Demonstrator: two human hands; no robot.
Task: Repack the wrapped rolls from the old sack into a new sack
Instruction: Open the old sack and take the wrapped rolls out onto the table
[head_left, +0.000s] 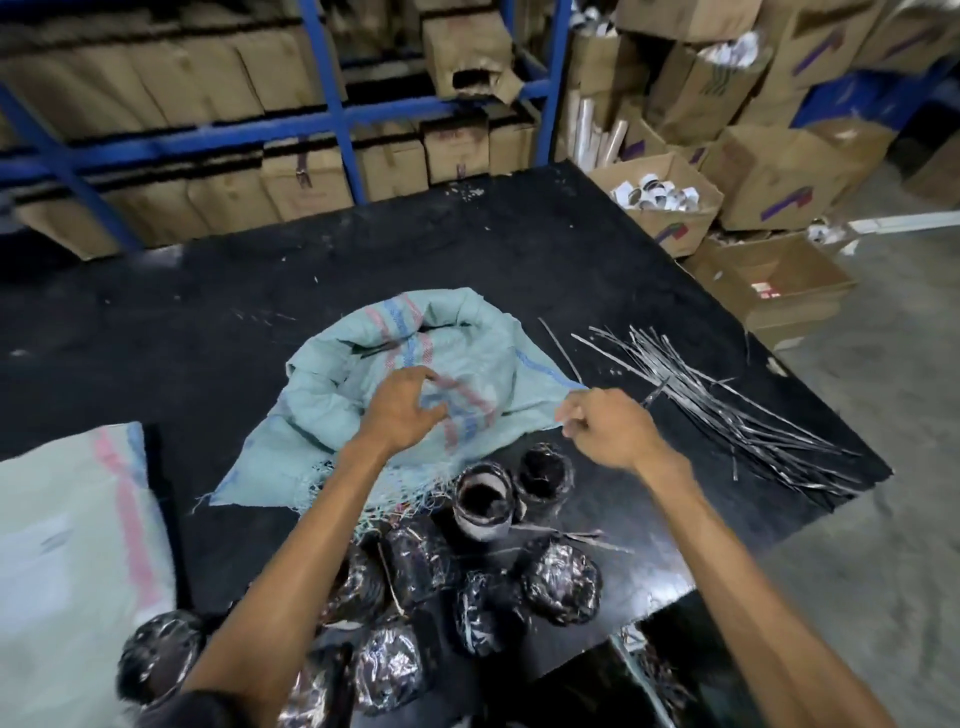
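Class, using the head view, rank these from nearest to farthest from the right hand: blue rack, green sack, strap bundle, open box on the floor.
1. green sack, its edge at the right hand
2. strap bundle, on the table to the right
3. open box, on the floor beyond the table's right edge
4. blue rack, behind the table

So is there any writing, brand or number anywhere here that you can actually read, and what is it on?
Nothing here can be read.
On the cardboard boxes: purple and red printed marks, too blurred to read.
In the open box at the right: a red and white label, too small to read.
On the sack on the table: coloured stripes only, no words.
On the second sack: a faint grey patch, blurred.
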